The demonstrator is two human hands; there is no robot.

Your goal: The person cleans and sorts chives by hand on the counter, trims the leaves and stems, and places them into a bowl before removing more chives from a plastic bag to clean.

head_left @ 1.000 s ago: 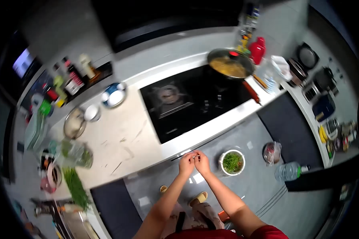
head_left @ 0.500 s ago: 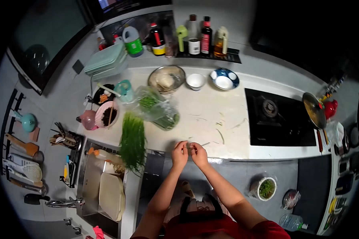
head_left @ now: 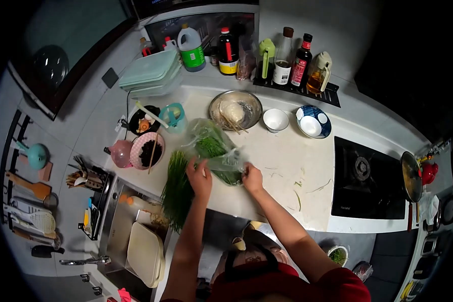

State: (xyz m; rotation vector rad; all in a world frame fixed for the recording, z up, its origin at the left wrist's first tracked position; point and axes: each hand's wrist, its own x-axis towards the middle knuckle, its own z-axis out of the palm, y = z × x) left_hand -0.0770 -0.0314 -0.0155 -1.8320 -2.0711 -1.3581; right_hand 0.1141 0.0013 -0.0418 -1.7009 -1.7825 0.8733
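Observation:
A clear plastic bag (head_left: 228,163) of chopped greens lies on the counter, its thin film bunched and partly see-through. My right hand (head_left: 252,178) is closed on the bag's right edge, thumb and fingers pinched together. At the bag's near left side, my left hand (head_left: 200,177) pinches the film, though the exact grip is partly hidden. Long green garlic chives (head_left: 176,189) lie in a bundle beside my left hand and hang over the counter edge toward the sink.
Behind the bag stand a steel bowl (head_left: 235,109) with dough and chopsticks, a white bowl (head_left: 276,121) and a blue-patterned bowl (head_left: 313,122). A pink colander (head_left: 147,151) holds dark food. The stove (head_left: 368,176) is at right, the sink (head_left: 117,221) at left. Green scraps dot the counter.
Both hands have moved from the counter's front edge forward to the plastic bag and taken hold of its film. The whole view has shifted, with the counter now appearing lower and further right.

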